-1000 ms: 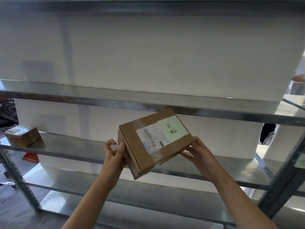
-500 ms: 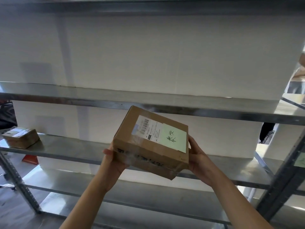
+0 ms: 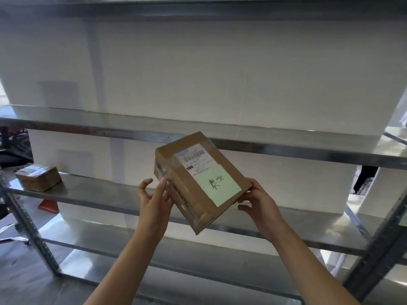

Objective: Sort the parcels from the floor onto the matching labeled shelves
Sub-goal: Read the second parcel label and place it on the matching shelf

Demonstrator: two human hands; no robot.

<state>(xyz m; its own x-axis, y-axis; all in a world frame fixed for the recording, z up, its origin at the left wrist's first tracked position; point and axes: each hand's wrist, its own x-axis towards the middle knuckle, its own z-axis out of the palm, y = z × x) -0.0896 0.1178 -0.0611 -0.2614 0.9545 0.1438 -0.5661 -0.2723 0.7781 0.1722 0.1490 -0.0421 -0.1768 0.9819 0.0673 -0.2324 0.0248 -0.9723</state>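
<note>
A brown cardboard parcel [image 3: 199,179] with a white shipping label and a pale green handwritten note is held tilted in the air in front of the metal shelving. My right hand [image 3: 256,203] grips its lower right corner. My left hand [image 3: 154,200] rests its fingertips against the parcel's taped left side, fingers partly spread. The middle shelf [image 3: 99,194] lies just behind and below the parcel. The upper shelf [image 3: 110,128] runs behind its top corner.
A second small brown parcel [image 3: 38,177] sits at the left end of the middle shelf. A lower shelf [image 3: 198,256] lies beneath. A dark upright post [image 3: 378,245] stands at the right. A red object [image 3: 49,204] lies on the floor at left.
The parcel has been turned clockwise in my hands, from lying wide to standing on a corner. My left hand has slipped from under it to its left side.
</note>
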